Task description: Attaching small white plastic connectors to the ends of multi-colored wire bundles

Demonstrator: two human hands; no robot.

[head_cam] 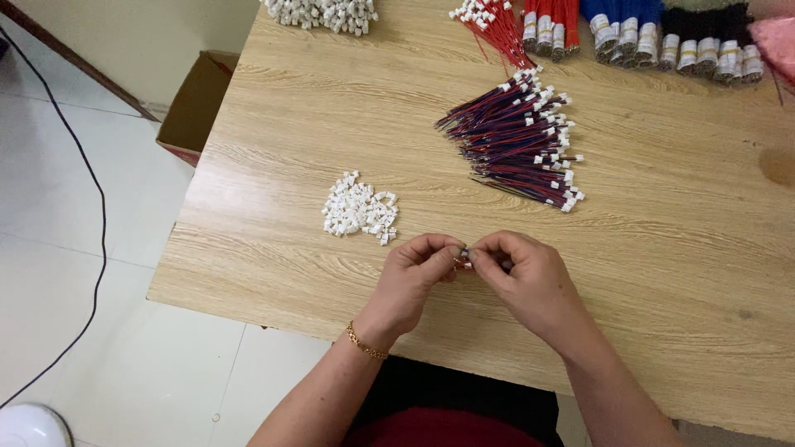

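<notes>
Pale wood-grain table (646, 273), the person seated at its near edge, both hands drawn together just above the board at the near middle. Left hand (411, 277), a gold chain bracelet (365, 342) at the wrist, has its fingers curled in and thumb pressed to forefinger; right hand (530, 277) is pinched the same way, fingertips of the two meeting. Between them sits a small wire piece (464, 257), red and dark, mostly hidden by the fingers; both hands are closed on it, though which grips harder I cannot tell. Its short visible length runs roughly left to right, from one pinch to the other. The little heap of white plastic connectors (361, 212) lies ahead and to the left of the hands, near the left hand and clearly closer to it than to the right. The fan of red-and-blue wires (517, 141), white tips at the far right ends, lies ahead and a little to the right, further off, its long axis slanting from upper left to lower right; the right hand is the nearer one. Along the far edge: bundled red, blue and black wire hanks (654, 33) with paper bands, and another white connector pile (323, 12). A cardboard box (195, 103) stands on the tiled floor off the left side.
</notes>
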